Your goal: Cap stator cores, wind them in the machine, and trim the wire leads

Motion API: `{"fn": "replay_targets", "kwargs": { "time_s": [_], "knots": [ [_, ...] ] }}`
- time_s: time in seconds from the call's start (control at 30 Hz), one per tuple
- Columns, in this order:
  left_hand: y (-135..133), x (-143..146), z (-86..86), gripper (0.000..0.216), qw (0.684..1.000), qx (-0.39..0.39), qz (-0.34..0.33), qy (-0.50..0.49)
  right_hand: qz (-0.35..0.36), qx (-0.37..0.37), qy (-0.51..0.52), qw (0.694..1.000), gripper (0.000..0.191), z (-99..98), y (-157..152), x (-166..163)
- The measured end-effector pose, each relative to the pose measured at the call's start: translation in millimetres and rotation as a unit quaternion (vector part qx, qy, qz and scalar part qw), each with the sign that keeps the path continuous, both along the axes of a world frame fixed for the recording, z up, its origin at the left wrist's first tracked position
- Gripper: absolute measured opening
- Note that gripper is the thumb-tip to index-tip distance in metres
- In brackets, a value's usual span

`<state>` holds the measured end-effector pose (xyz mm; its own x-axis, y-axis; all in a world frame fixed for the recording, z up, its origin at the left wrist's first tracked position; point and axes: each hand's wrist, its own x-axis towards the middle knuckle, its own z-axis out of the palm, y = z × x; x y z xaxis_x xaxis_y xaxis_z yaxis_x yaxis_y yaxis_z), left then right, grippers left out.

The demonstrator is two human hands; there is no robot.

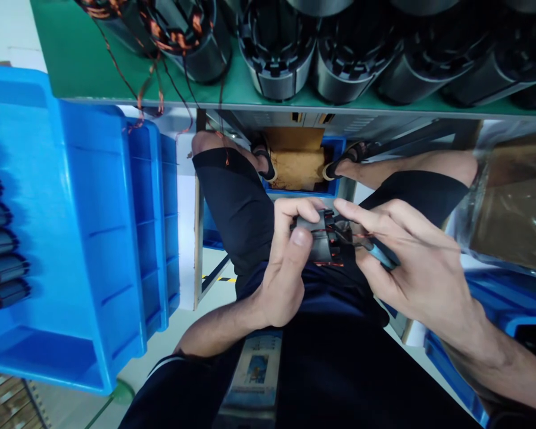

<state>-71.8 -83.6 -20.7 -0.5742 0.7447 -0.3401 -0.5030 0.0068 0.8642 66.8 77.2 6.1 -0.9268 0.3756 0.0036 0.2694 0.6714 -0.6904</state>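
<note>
Above my lap, my left hand (282,271) is closed around a small motor stator (320,243), thumb and fingers pressed on its metal body. The stator lies sideways, its slotted black end with bits of copper winding facing right. My right hand (417,271) curls around a slim tool with a blue-grey handle (383,256); the tool's dark tip is at the slotted end, too blurred to name its kind. Thin copper wire (361,236) runs between the stator and my right fingers. The right index finger reaches out over the stator's end.
Several larger stators (279,59) stand along the green bench edge (93,77), some trailing copper wires (154,98) over it. Blue crates (116,238) are stacked at the left, with wound stators (2,244) inside. A plastic-wrapped carton (513,196) sits at the right.
</note>
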Motion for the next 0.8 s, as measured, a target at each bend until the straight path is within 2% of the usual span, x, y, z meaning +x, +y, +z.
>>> {"fn": "replay_targets", "kwargs": {
  "time_s": [0.13, 0.27, 0.53, 0.67, 0.8],
  "knots": [
    [5.5, 0.3, 2.7, 0.025, 0.992, 0.024, 0.027, -0.120, 0.002, -0.005, 0.012, 1.000, 0.065, -2.1, -1.4, 0.4],
    [8.5, -2.0, 7.7, 0.035, 0.980, 0.022, 0.033, -0.197, 0.019, 0.002, -0.008, 1.000, 0.056, -5.1, -0.5, 3.6],
    [10.3, -3.0, 17.8, 0.041, 0.967, 0.007, 0.051, -0.249, 0.035, 0.061, 0.003, 0.998, 0.059, -11.3, 2.9, 1.7],
    [9.0, -3.4, 16.9, 0.041, 0.967, 0.012, 0.044, -0.250, 0.031, 0.078, 0.002, 0.996, 0.060, -11.2, 1.4, 1.5],
    [8.0, -1.5, 13.3, 0.035, 0.973, 0.022, 0.034, -0.229, 0.030, 0.020, 0.008, 0.999, 0.058, -5.7, -1.5, 0.6]
  ]
}}
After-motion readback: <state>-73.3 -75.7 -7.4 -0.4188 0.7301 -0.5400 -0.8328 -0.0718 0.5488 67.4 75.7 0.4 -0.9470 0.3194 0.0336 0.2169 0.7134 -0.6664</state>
